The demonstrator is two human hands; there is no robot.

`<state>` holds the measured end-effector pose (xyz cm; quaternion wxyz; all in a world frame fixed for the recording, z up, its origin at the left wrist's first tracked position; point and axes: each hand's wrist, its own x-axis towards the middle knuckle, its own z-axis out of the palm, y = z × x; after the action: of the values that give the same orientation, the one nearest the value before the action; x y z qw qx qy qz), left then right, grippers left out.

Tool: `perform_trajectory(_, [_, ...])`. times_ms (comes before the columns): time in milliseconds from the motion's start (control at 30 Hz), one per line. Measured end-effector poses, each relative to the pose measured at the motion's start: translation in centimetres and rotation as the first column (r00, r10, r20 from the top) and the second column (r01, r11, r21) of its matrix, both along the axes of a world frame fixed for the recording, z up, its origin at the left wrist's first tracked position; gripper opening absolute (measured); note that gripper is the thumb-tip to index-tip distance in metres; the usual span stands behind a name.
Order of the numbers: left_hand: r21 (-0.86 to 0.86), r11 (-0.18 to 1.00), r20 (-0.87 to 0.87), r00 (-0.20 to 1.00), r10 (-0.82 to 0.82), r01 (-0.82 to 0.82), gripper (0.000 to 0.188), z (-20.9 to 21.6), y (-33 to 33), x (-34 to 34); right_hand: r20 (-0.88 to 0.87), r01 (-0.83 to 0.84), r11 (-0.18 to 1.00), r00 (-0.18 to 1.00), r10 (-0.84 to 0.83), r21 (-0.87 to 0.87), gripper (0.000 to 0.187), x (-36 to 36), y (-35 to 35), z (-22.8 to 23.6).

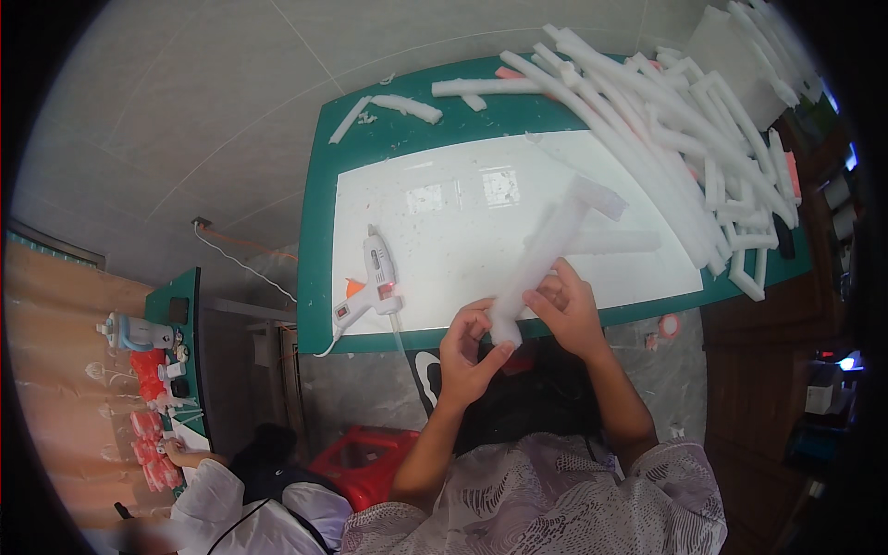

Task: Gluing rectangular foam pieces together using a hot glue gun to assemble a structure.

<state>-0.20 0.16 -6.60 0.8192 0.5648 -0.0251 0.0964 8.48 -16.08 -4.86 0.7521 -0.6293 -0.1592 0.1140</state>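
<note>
Patterned garment [527, 490], hands' [469, 347] [566, 310] grip round foam piece [546, 242] between glue gun [377, 268] and foam heap [684, 139]

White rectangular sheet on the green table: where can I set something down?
Widest free patch: the white rectangular sheet between the white glue gun and the held bent white foam stick. A narrow bare strip of green tabletop borders the sheet's left edge. Crowded: the tabletop's right end, under heaped white foam sticks; white foam offcuts lie at its far-left corner.
</note>
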Motion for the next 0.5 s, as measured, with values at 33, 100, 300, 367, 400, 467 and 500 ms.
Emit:
perform_trajectory(33, [-0.002,1.000,-0.002,1.000,0.001,-0.001,0.033,-0.03,0.01,0.00,0.001,-0.003,1.000,1.000,0.003,-0.007,0.037,0.02,-0.01,0.03])
perform_trajectory(100, [0.007,1.000,0.001,1.000,0.003,-0.003,0.033,-0.02,0.03,-0.01,0.002,-0.006,1.000,1.000,0.006,-0.014,0.037,0.05,0.00,-0.02])
perform_trajectory(300, [0.016,1.000,-0.006,1.000,0.002,-0.002,0.033,0.16,0.01,-0.06,0.010,-0.008,1.000,1.000,0.009,-0.025,0.036,0.11,-0.06,-0.21])
perform_trajectory(367, [0.015,1.000,-0.004,1.000,0.001,-0.001,0.033,0.15,0.02,-0.08,0.010,-0.003,1.000,1.000,0.003,-0.006,0.036,0.07,0.01,-0.08])
perform_trajectory(400, [0.012,1.000,-0.005,1.000,0.001,-0.001,0.033,0.13,0.03,-0.09,0.010,-0.004,1.000,1.000,0.004,-0.006,0.036,0.05,0.01,-0.05])
perform_trajectory(467, [0.009,1.000,-0.004,1.000,0.001,-0.001,0.033,0.09,0.04,-0.05,0.008,-0.003,1.000,1.000,0.003,-0.017,0.037,0.06,0.00,-0.04])
perform_trajectory(500, [0.014,1.000,0.002,1.000,-0.002,0.002,0.033,0.10,0.05,-0.01,0.009,-0.003,1.000,1.000,0.004,-0.017,0.037,0.07,-0.01,-0.06])
